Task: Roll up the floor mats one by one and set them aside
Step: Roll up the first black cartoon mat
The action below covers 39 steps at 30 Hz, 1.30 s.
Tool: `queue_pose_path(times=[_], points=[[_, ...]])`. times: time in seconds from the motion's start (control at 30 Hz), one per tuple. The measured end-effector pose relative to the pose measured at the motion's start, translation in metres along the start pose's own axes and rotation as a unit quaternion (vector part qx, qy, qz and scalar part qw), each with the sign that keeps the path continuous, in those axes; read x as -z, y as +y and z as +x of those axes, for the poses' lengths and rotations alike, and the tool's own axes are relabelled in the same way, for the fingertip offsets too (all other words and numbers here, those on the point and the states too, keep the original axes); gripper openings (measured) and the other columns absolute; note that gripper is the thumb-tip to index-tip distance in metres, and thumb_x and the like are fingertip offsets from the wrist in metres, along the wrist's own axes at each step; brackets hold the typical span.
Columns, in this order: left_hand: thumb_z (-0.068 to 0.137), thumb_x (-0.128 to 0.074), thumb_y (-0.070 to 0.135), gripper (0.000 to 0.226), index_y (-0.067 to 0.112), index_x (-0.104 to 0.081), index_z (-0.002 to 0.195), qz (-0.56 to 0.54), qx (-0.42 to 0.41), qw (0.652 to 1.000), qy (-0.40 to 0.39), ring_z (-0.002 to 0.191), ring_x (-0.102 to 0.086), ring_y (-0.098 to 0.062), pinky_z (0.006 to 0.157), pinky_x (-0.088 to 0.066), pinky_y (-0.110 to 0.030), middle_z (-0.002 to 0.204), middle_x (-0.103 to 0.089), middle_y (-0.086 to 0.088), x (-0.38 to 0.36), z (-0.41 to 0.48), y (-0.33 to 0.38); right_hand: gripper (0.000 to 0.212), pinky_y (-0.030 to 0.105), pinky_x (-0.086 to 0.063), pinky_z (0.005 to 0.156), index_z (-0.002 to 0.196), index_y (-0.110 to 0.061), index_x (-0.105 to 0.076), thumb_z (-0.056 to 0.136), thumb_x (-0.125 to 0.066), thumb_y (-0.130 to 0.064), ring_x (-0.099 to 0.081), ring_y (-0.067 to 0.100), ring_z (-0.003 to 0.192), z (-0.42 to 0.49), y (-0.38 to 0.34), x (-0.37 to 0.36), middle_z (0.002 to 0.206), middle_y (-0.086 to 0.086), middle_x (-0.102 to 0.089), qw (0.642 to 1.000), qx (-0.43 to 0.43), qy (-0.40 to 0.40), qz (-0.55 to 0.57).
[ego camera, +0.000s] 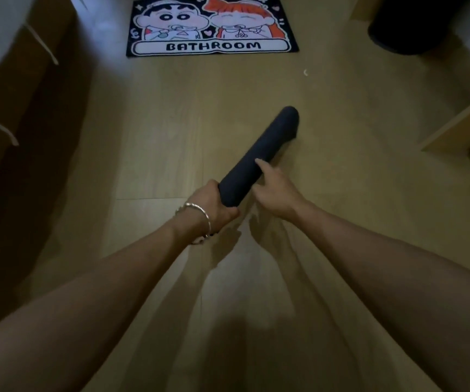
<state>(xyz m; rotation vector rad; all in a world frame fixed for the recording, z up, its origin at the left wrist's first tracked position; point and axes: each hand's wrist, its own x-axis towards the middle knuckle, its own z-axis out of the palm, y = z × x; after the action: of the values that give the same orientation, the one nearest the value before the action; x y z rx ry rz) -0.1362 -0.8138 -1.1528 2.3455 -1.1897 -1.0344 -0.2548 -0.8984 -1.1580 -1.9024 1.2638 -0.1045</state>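
Observation:
A dark floor mat, rolled into a tight tube [262, 152], slants from the centre of the wooden floor up to the right. My left hand [214, 206], with a silver bracelet on the wrist, is closed around the tube's near end. On the tube's right side rests my right hand [274, 190], its fingers spread and its fingertips touching the roll. A second mat [212, 26] lies flat at the far end of the floor; it is black with two cartoon figures and the word BATHROOM.
Dark wooden cabinets with pale handles [21, 108] line the left side. A pale wooden shelf edge [460, 123] juts in from the right. A black round bin [409, 24] stands at the far right. A small white scrap [306, 72] lies on the floor.

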Motion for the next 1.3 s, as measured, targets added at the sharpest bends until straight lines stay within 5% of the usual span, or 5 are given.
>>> queue_pose_path(times=[0.13, 0.33, 0.7, 0.93, 1.3], points=[[0.083, -0.066, 0.034, 0.047, 0.013, -0.045, 0.119, 0.031, -0.029, 0.998, 0.04, 0.087, -0.06, -0.023, 0.075, -0.054, -0.037, 0.104, -0.059, -0.007, -0.043, -0.012, 0.005, 0.086, 0.046, -0.041, 0.105, 0.15, -0.012, -0.014, 0.087, -0.064, -0.043, -0.042, 0.031, 0.131, 0.007, -0.003, -0.007, 0.15, 0.012, -0.035, 0.967, -0.12, 0.044, 0.22], [0.097, -0.044, 0.04, 0.042, 0.01, -0.045, 0.127, 0.024, -0.187, 0.975, -0.116, 0.105, -0.056, -0.024, 0.088, -0.046, -0.03, 0.119, -0.056, -0.009, -0.069, -0.037, 0.035, 0.094, 0.036, -0.042, 0.101, 0.15, -0.013, 0.002, 0.084, -0.064, -0.022, -0.043, 0.035, 0.126, -0.011, 0.034, 0.009, 0.148, 0.017, -0.029, 0.96, -0.24, 0.086, 0.119], [0.092, -0.049, 0.049, 0.039, 0.011, -0.055, 0.095, -0.395, 0.066, 0.916, -0.037, 0.078, -0.06, -0.02, 0.074, -0.053, -0.041, 0.088, -0.058, -0.005, -0.065, -0.003, 0.08, 0.086, 0.032, -0.052, 0.083, 0.145, -0.022, -0.024, 0.075, -0.073, -0.021, -0.059, 0.017, 0.1, -0.054, 0.06, 0.054, 0.122, 0.003, -0.053, 0.971, -0.09, -0.061, 0.212], [0.09, -0.061, 0.018, 0.038, 0.002, -0.051, 0.123, -0.41, 0.081, 0.908, -0.031, 0.094, -0.062, -0.033, 0.071, -0.056, -0.044, 0.111, -0.062, -0.017, -0.09, -0.001, 0.105, 0.088, 0.042, -0.056, 0.08, 0.136, -0.019, -0.033, 0.062, -0.077, -0.039, -0.06, 0.026, 0.095, -0.054, 0.072, 0.069, 0.119, 0.01, -0.055, 0.99, -0.107, -0.094, -0.02], [0.095, -0.053, 0.018, 0.015, 0.012, -0.051, 0.108, -0.439, 0.058, 0.885, -0.141, 0.097, -0.063, -0.031, 0.087, -0.052, -0.047, 0.102, -0.064, -0.012, -0.186, -0.02, 0.218, 0.09, 0.042, -0.045, 0.093, 0.151, -0.01, 0.009, 0.093, -0.057, -0.027, -0.046, 0.036, 0.121, -0.085, 0.155, 0.168, 0.141, 0.021, -0.033, 0.959, -0.155, -0.009, -0.238]])
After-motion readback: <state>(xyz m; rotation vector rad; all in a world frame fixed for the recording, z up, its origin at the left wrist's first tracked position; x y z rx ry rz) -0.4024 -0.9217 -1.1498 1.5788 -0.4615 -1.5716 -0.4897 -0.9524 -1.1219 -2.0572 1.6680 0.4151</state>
